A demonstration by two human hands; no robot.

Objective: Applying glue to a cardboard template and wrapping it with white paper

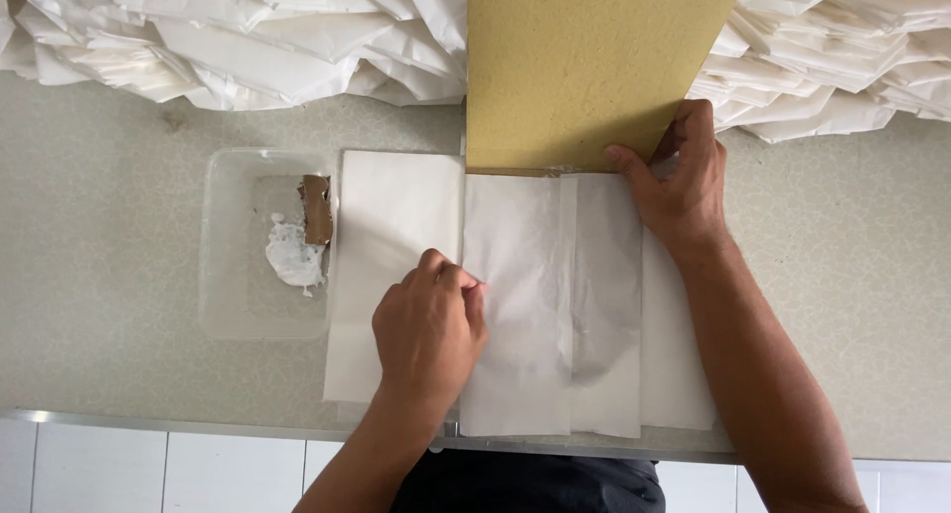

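From the head camera I see my left hand curled, fingertips pinching the folded edge of the thin white paper sheet lying on the speckled counter. My right hand grips the flat mustard-yellow cardboard panel, pressing it as a folding guide. The clear plastic tray holds what is probably white paste.

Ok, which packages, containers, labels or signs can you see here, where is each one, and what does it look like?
Clear plastic tub: left of the paper sheets, rectangular, holding white paste and a brown cardboard scrap.
Pile of folded white paper bags: along the far edge.
No labels, signs or screens in view.
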